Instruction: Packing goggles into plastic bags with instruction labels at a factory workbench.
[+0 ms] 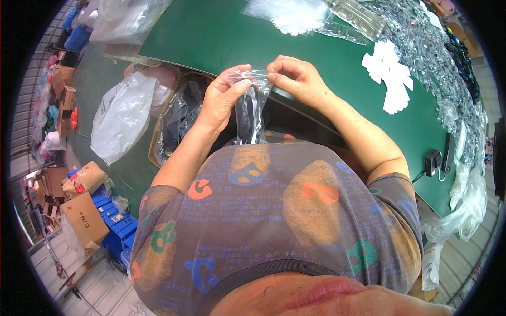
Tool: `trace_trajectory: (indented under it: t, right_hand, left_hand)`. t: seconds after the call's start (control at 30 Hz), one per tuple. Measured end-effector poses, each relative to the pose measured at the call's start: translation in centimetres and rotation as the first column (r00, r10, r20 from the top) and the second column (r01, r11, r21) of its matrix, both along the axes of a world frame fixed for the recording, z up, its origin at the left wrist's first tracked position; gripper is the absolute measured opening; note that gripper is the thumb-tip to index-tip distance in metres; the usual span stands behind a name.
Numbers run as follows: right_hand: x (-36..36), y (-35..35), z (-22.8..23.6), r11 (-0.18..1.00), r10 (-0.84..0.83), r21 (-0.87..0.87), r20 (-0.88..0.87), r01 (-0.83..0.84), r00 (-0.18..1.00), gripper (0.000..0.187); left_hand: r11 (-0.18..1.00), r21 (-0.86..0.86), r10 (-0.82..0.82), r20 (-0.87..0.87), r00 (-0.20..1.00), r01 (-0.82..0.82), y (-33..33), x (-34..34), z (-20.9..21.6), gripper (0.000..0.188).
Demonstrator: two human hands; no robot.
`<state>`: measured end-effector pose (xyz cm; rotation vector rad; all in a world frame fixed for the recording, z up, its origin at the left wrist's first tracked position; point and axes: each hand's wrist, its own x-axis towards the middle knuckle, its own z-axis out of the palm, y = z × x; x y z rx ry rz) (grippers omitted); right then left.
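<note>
A clear plastic bag [256,108] with a long dark item inside hangs from both my hands, just past the near edge of the green table [327,68]. What the dark item is, I cannot make out. My left hand [224,97] pinches the bag's top between thumb and fingers. On the other side of the opening, my right hand [299,79] has thumb and forefinger closed on the bag's upper corner. Below and left of the bag stands a cardboard box [156,142] lined with clear plastic, with dark packed items in it.
Loose white paper slips [389,73] lie on the table at right. Beyond them spreads a large heap of small clear packets [416,42]. Clear sleeves [295,13] lie at the far edge. A white plastic bag [124,116] and blue crates [117,224] are at left. A black adapter [433,162] sits at right.
</note>
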<state>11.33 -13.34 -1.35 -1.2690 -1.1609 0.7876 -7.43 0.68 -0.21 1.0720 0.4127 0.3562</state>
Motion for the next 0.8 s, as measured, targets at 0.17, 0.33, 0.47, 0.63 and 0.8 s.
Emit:
trace_trajectory:
  t: [0.17,0.33,0.47,0.63,0.8]
  right_hand:
    - [0.0,-0.1,0.0,0.999,-0.007,-0.037,-0.047,0.005,0.999,0.015]
    - [-0.1,-0.1,0.6,1.000,-0.030,0.004,0.103,0.030,0.994,0.015]
    - [-0.1,-0.2,1.0,0.999,-0.033,0.027,0.194,0.029,0.980,0.016]
    - [-0.3,0.0,0.6,0.999,-0.001,-0.034,-0.050,-0.001,0.999,0.016]
    - [0.5,-0.4,0.5,0.986,0.026,-0.159,-0.136,-0.048,0.990,0.018]
  left_hand:
    - [1.000,0.018,-0.020,0.014,1.000,0.019,0.0,0.1,0.1,0.039]
    - [0.999,0.038,-0.001,0.001,1.000,0.001,-0.2,0.5,0.1,0.039]
    - [0.999,0.031,-0.018,-0.003,1.000,0.019,-0.1,0.6,-0.2,0.039]
    - [0.998,0.066,-0.023,0.016,1.000,0.022,-0.1,0.7,-0.4,0.041]
    - [0.999,0.033,-0.026,0.022,0.999,0.026,-0.1,0.5,-0.2,0.040]
